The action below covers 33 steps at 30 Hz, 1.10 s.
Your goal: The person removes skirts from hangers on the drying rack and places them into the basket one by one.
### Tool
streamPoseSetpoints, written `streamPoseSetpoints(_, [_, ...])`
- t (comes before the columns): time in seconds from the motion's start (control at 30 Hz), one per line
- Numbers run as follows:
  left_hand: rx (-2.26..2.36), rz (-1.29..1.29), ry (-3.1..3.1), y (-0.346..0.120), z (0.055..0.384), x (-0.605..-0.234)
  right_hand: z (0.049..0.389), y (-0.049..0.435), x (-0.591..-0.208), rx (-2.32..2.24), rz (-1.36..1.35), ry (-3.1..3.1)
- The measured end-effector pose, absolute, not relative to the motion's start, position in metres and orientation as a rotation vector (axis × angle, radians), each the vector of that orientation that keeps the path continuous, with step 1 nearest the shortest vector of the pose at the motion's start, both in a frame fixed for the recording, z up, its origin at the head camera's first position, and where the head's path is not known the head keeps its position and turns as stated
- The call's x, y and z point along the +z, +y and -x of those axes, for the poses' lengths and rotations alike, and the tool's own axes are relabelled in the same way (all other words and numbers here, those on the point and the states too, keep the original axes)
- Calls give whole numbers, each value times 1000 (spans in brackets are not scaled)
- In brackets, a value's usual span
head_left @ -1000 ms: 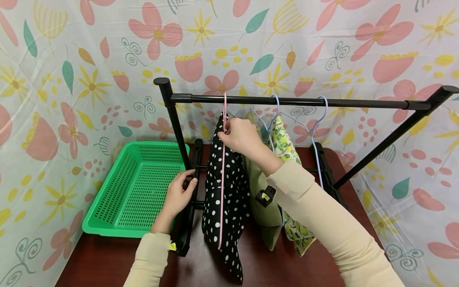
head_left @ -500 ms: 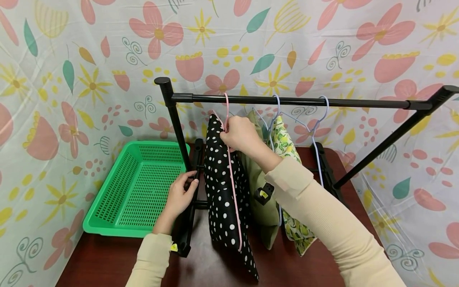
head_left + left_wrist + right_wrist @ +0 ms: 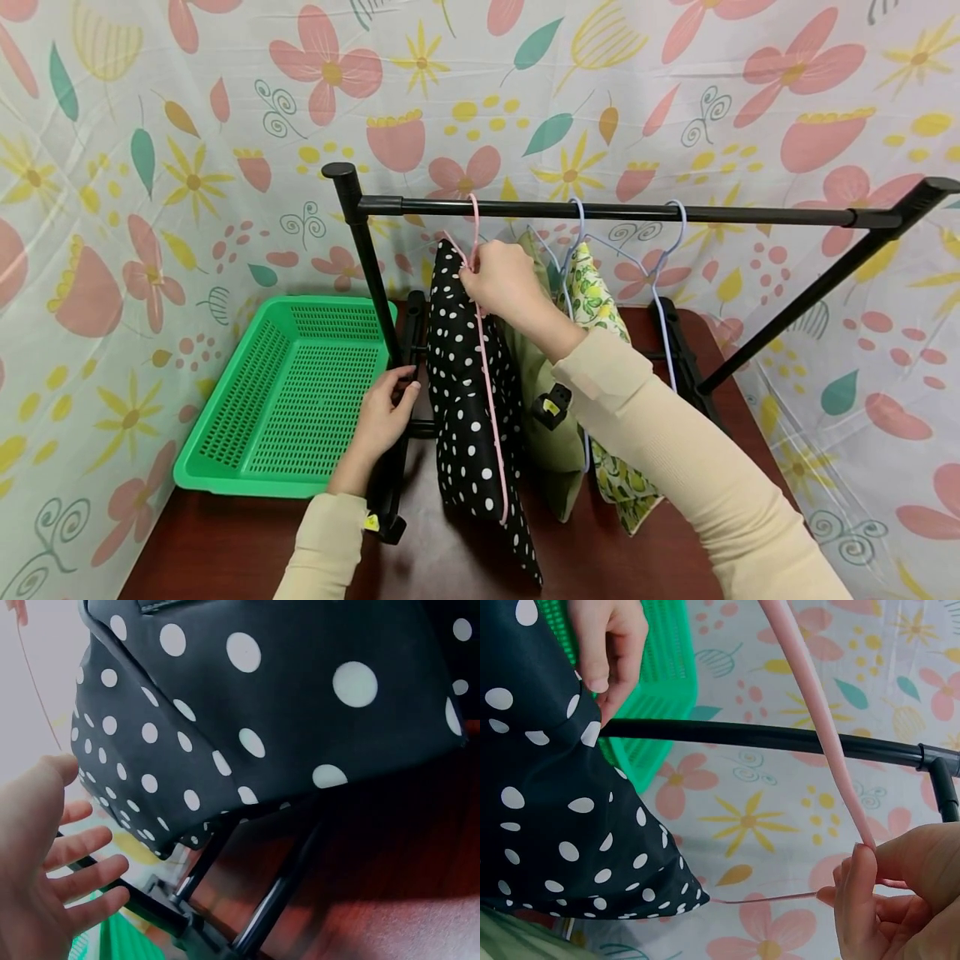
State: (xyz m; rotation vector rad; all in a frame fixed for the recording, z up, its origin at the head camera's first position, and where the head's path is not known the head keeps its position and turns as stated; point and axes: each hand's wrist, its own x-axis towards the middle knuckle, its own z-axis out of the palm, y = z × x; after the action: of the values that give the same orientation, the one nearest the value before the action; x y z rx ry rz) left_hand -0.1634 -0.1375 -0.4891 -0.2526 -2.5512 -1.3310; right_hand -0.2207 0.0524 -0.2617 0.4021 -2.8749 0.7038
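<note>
My right hand (image 3: 506, 279) pinches a pink hanger (image 3: 492, 408) just below its hook, which sits over the black rail (image 3: 765, 216). On this hanger is a black cushion-like cloth piece with white dots (image 3: 467, 442), its lower corner pointing down toward the table. The right wrist view shows finger and thumb on the pink wire (image 3: 821, 720). My left hand (image 3: 382, 417) is beside the rack's left post (image 3: 375, 283); its fingers are spread and relaxed in the left wrist view and hold nothing. Whether it touches the rack, I cannot tell.
Right of the dotted piece, a plain green cushion (image 3: 551, 450) and a lemon-print one (image 3: 600, 292) hang on the rack. A bare lilac hanger (image 3: 660, 308) is farther right. A green plastic basket (image 3: 225, 485) stands left on the brown table (image 3: 225, 550).
The pink hanger and dotted piece have turned, their near lower end swinging right. My left hand has shifted slightly toward me and right; my right hand keeps its pinch.
</note>
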Motion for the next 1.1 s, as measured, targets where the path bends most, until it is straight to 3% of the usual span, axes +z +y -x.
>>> streamPoseSetpoints(0.67, [-1511,22,-2567,-121,170,-504,216,61,-248,636,-467,-2779])
streamPoseSetpoints(1.1, [-2086,-245,-2400,-109,173,-507,209,67,-239,639,-490,-2760])
